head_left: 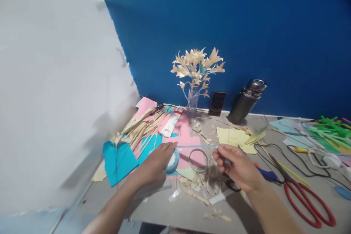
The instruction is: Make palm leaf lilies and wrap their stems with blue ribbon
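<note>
A narrow pale blue strip of tape [196, 147] stretches almost level between my two hands above the table. My left hand [159, 159] is closed at the strip's left end, its fingers over a light blue roll of tape [173, 162] that they partly cover. At the other end, the thumb and fingers of my right hand [236, 162] pinch the strip. Below it, a bare ring-shaped roll [198, 170] is on the pink paper [189, 140]. Dark scissor-like handle loops [233, 185] show partly under my right hand.
Dried husk strips [142, 126] and blue paper [119, 162] lie left. A vase [193, 100] of husk flowers [197, 65], a phone [217, 104] and a flask [245, 102] stand by the wall. Right are red-handled scissors [307, 203], a blue glue gun [265, 174] and cables.
</note>
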### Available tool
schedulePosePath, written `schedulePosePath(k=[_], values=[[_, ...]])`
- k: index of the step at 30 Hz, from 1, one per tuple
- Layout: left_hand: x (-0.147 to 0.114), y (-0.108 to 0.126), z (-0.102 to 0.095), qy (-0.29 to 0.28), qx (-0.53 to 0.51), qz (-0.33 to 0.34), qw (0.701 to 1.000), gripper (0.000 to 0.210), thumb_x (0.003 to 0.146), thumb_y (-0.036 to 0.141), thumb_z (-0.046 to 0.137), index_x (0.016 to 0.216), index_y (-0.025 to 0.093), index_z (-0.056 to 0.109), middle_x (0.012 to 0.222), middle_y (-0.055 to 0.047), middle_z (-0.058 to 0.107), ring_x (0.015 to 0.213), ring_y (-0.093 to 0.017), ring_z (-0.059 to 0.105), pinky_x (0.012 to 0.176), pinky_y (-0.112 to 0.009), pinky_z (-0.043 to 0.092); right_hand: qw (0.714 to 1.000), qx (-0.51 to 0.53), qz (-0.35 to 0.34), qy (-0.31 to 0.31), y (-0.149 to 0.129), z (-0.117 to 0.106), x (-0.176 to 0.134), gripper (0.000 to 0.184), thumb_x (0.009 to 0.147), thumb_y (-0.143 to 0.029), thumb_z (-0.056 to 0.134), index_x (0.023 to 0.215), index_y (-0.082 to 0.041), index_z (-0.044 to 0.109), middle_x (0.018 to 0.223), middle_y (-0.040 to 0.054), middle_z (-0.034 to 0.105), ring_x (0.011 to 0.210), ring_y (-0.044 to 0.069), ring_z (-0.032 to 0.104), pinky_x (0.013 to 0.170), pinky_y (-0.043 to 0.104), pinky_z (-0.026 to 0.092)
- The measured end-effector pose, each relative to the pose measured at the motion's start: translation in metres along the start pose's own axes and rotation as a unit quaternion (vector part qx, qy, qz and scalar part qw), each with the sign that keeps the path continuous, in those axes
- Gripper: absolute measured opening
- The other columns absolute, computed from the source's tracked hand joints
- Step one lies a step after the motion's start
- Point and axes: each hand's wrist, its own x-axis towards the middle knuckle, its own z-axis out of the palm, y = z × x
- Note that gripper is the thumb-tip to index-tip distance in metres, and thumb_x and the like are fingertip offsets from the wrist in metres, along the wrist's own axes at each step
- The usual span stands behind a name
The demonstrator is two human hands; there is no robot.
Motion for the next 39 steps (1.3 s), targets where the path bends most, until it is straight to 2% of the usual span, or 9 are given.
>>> schedulePosePath(k=[6, 17, 21, 27, 31, 34, 36, 37, 39], values=[[0.004, -0.010, -0.002, -0.028, -0.004, 0.010, 1.000, 0.113, 0.049, -0.001, 0.051, 0.156, 0.022, 0.025, 0.161, -0.014, 0.034, 0.147, -0.034, 0.032, 0.116, -0.052, 0.035, 0.999, -0.015, -0.029, 0.026, -0.016, -0.011, 0.001, 0.033, 0.068, -0.043, 0.087, 0.076, -0.014, 0.074, 0.070, 0.0034, 0.065, 0.055, 0.009, 0.051, 0.046, 0.019, 0.043], [0.007, -0.003, -0.002, -0.018, 0.002, 0.009, 1.000, 0.099, 0.066, -0.001, 0.053, 0.157, 0.022, 0.022, 0.161, -0.015, 0.031, 0.148, -0.031, 0.029, 0.118, -0.047, 0.032, 0.996, -0.031, -0.059, 0.053, -0.005, -0.007, -0.007, 0.033, 0.068, -0.045, 0.087, 0.073, -0.016, 0.073, 0.069, 0.0038, 0.066, 0.054, 0.009, 0.053, 0.046, 0.021, 0.043], [0.002, -0.004, -0.008, 0.006, -0.021, -0.007, 1.000, 0.097, 0.075, 0.017, 0.068, 0.158, 0.028, 0.020, 0.164, -0.013, 0.024, 0.150, -0.034, 0.023, 0.116, -0.052, 0.033, 0.995, -0.059, -0.079, 0.035, -0.002, -0.001, -0.011, 0.035, 0.070, -0.048, 0.085, 0.073, -0.015, 0.074, 0.071, 0.0055, 0.069, 0.054, 0.010, 0.054, 0.047, 0.021, 0.045], [0.025, 0.030, -0.030, 0.097, -0.047, 0.047, 0.993, 0.062, 0.089, 0.038, 0.062, 0.147, 0.024, 0.045, 0.149, -0.011, 0.052, 0.136, -0.030, 0.046, 0.113, -0.048, 0.037, 0.990, -0.097, -0.098, -0.029, -0.015, 0.023, -0.003, 0.034, 0.072, -0.049, 0.083, 0.076, -0.017, 0.075, 0.072, 0.0053, 0.071, 0.055, 0.010, 0.056, 0.049, 0.023, 0.045], [0.054, 0.052, -0.041, 0.139, -0.064, 0.076, 0.985, 0.026, 0.091, 0.024, 0.054, 0.104, 0.019, 0.076, 0.108, -0.007, 0.076, 0.104, -0.024, 0.066, 0.095, -0.038, 0.049, 0.974, -0.152, -0.140, -0.089, -0.026, 0.034, -0.005, 0.036, 0.080, -0.052, 0.075, 0.081, -0.017, 0.075, 0.078, 0.0063, 0.072, 0.059, 0.012, 0.057, 0.053, 0.024, 0.047], [0.059, 0.046, -0.051, 0.162, -0.091, 0.022, 0.982, 0.027, 0.088, 0.022, 0.054, 0.094, 0.019, 0.079, 0.086, -0.003, 0.078, 0.078, -0.018, 0.068, 0.075, -0.029, 0.050, 0.946, -0.261, -0.155, -0.111, -0.031, 0.015, -0.014, 0.038, 0.090, -0.051, 0.064, 0.090, -0.015, 0.075, 0.083, 0.0074, 0.073, 0.064, 0.014, 0.059, 0.058, 0.026, 0.048], [0.051, 0.035, -0.058, 0.181, -0.122, -0.012, 0.976, 0.026, 0.085, 0.023, 0.056, 0.091, 0.018, 0.081, 0.078, -0.001, 0.077, 0.072, -0.018, 0.067, 0.069, -0.027, 0.049, 0.907, -0.388, -0.144, -0.079, -0.028, -0.008, -0.020, 0.035, 0.093, -0.047, 0.060, 0.087, -0.016, 0.074, 0.081, 0.0065, 0.072, 0.065, 0.015, 0.060, 0.060, 0.027, 0.046], [0.044, 0.030, -0.060, 0.184, -0.142, -0.028, 0.972, 0.026, 0.085, 0.025, 0.057, 0.089, 0.018, 0.081, 0.077, -0.002, 0.077, 0.072, -0.019, 0.067, 0.068, -0.028, 0.049, 0.872, -0.467, -0.140, -0.045, -0.025, -0.022, -0.023, 0.031, 0.093, -0.043, 0.059, 0.083, -0.017, 0.073, 0.078, 0.0055, 0.072, 0.065, 0.016, 0.060, 0.061, 0.027, 0.045], [0.027, 0.019, -0.060, 0.199, -0.202, -0.050, 0.958, 0.024, 0.083, 0.028, 0.060, 0.087, 0.018, 0.081, 0.086, -0.004, 0.079, 0.082, -0.023, 0.070, 0.075, -0.031, 0.052, 0.769, -0.626, -0.130, -0.001, -0.013, -0.048, -0.026, 0.025, 0.094, -0.032, 0.055, 0.079, -0.018, 0.071, 0.075, 0.0048, 0.070, 0.070, 0.019, 0.062, 0.065, 0.029, 0.042]])
